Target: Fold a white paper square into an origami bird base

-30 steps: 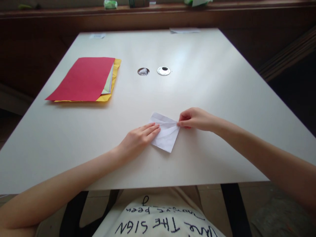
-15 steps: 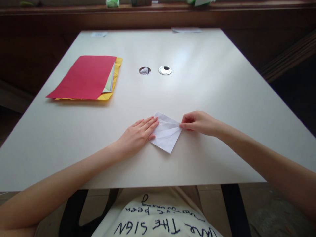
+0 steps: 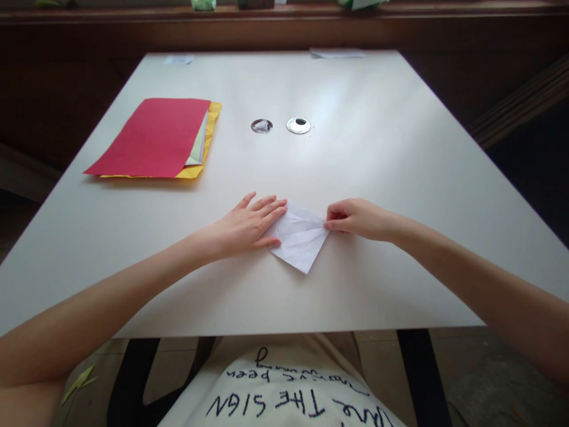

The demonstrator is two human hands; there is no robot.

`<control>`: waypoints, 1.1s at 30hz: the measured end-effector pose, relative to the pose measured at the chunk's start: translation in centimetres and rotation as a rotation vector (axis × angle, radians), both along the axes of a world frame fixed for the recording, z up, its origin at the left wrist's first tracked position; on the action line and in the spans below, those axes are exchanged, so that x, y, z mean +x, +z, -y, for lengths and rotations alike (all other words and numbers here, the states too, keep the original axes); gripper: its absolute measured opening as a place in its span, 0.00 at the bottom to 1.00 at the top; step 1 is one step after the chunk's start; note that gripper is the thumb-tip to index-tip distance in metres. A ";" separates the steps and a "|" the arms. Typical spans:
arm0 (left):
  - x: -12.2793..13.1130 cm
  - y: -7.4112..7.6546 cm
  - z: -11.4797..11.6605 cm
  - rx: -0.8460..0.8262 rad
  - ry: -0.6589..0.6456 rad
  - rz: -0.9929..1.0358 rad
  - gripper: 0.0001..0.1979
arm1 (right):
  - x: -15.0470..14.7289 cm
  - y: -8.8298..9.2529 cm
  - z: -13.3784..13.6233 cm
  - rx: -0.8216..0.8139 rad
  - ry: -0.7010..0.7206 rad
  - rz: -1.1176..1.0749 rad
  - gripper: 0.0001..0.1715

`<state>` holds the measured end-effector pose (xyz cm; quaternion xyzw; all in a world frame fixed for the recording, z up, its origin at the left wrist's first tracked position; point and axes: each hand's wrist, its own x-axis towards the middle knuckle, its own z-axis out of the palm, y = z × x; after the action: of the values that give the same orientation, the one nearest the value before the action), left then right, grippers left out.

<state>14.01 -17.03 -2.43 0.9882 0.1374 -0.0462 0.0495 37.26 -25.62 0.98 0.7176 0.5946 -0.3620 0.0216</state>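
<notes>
A small folded sheet of white paper lies on the table with creases running across it, one corner pointing toward me. My left hand rests flat over its left part, fingers spread and the thumb apart, covering the left corner. At the right corner, my right hand pinches the paper between thumb and curled fingers. The underside of the paper is hidden.
The white table carries a red sheet on top of a yellow envelope or paper at the left. Two round cable holes sit beyond the paper. Another white paper lies at the far edge.
My left hand has shifted slightly up and away from me, and its fingers and thumb have spread wider. My right hand keeps its pinch on the corner.
</notes>
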 end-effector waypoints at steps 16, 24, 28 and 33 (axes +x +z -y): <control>-0.7 -1.5 1.3 0.014 -0.011 0.213 0.22 | -0.7 0.7 0.9 0.138 0.164 0.318 0.11; -1.1 -1.8 1.2 -0.061 0.017 0.208 0.25 | -4.6 -1.7 2.3 0.685 0.601 0.023 0.09; -1.1 -2.0 1.3 -0.076 0.025 0.228 0.24 | -4.8 -3.3 2.6 0.821 0.769 -0.022 0.13; -1.0 -1.9 1.3 -0.076 0.027 0.224 0.24 | -4.2 -3.3 3.1 0.848 0.854 0.029 0.18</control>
<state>12.98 -18.35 -4.29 0.9826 0.1426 0.0598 0.1027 33.07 -28.76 -2.31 0.3660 0.9225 -0.0429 -0.1149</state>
